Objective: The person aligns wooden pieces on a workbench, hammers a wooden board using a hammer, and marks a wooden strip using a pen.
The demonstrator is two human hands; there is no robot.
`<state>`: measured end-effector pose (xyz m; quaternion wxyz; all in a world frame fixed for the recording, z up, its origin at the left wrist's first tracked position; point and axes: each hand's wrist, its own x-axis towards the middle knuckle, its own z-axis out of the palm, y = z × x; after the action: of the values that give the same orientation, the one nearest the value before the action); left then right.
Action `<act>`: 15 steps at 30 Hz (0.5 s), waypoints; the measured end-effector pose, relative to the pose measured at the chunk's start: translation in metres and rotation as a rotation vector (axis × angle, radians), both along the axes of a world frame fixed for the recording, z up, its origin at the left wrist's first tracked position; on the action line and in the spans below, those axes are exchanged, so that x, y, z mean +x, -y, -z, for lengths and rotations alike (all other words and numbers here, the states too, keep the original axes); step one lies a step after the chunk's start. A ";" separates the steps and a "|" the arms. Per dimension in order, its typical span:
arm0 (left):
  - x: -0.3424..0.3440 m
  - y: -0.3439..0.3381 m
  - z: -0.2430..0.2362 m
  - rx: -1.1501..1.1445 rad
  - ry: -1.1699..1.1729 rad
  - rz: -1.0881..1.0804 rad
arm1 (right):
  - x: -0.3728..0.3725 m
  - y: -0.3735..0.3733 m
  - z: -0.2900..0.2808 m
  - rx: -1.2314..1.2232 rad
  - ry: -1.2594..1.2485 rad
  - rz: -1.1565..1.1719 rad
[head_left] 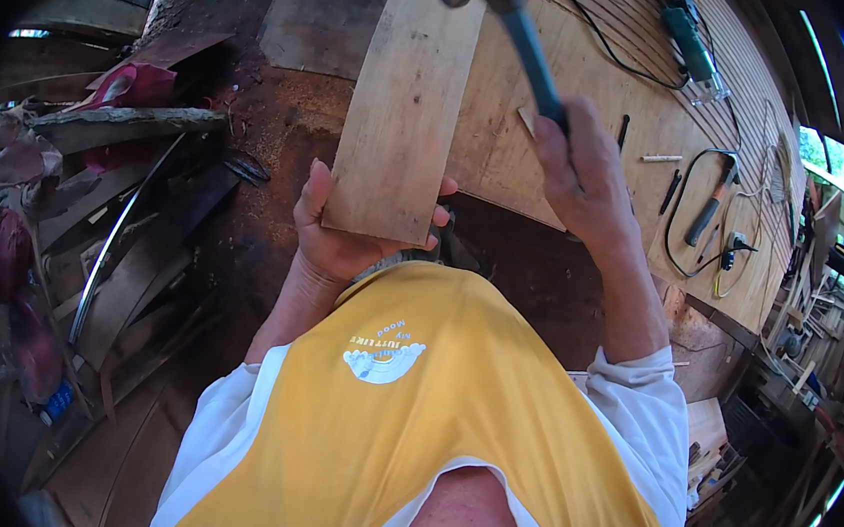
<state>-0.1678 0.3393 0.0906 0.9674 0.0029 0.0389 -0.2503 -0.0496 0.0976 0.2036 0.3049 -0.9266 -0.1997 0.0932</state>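
left hand [338, 248] under a wooden board [405, 111], right hand [590, 183] around a hammer [533, 62]

at the left of the frame lies a jumbled heap of wood offcuts [144, 284], with a red cloth [136, 86] toward the upper left and a thin shiny strip [101, 258] slanting down through it. a flat brown sheet [323, 14] lies at the upper centre-left, beside the board. right of the board spreads a plywood worktop [500, 170]; the hammer's head hangs in front of the board's upper right edge and hides a little of it. at the upper right sits a green power tool [690, 44] with a dark cord. below it are a white stick [661, 158], a dark pen-like piece [670, 191] and a tool with an orange-and-black handle [709, 213]. more wood scraps crowd the right edge.

the left hand is half open, cupped at the board's near end just left of centre: thumb at the left edge, fingertips showing past the right edge. the board runs up out of the frame. the right hand, right of centre, is closed round the lower end of the hammer's teal handle, head pointing to the top.
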 end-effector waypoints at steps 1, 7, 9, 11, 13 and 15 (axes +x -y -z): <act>0.000 -0.002 0.000 0.002 -0.005 -0.007 | -0.006 -0.003 -0.012 0.083 0.033 0.043; -0.002 -0.001 -0.006 -0.021 -0.002 -0.001 | -0.025 0.000 0.005 -0.230 0.005 -0.046; -0.004 -0.002 -0.002 0.080 -0.075 0.015 | -0.026 0.003 0.020 -0.268 -0.076 -0.114; 0.000 -0.002 -0.004 0.021 -0.045 0.001 | -0.020 0.004 0.016 -0.179 -0.051 -0.098; 0.001 -0.002 -0.005 -0.036 -0.016 -0.017 | -0.016 0.003 0.007 -0.089 -0.028 -0.086; 0.000 0.000 -0.006 -0.070 0.028 -0.029 | -0.016 0.000 -0.007 0.045 -0.049 0.058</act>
<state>-0.1677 0.3395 0.0969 0.9708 -0.0278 0.0167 -0.2375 -0.0654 0.0972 0.2106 0.3330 -0.9224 -0.1671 0.1022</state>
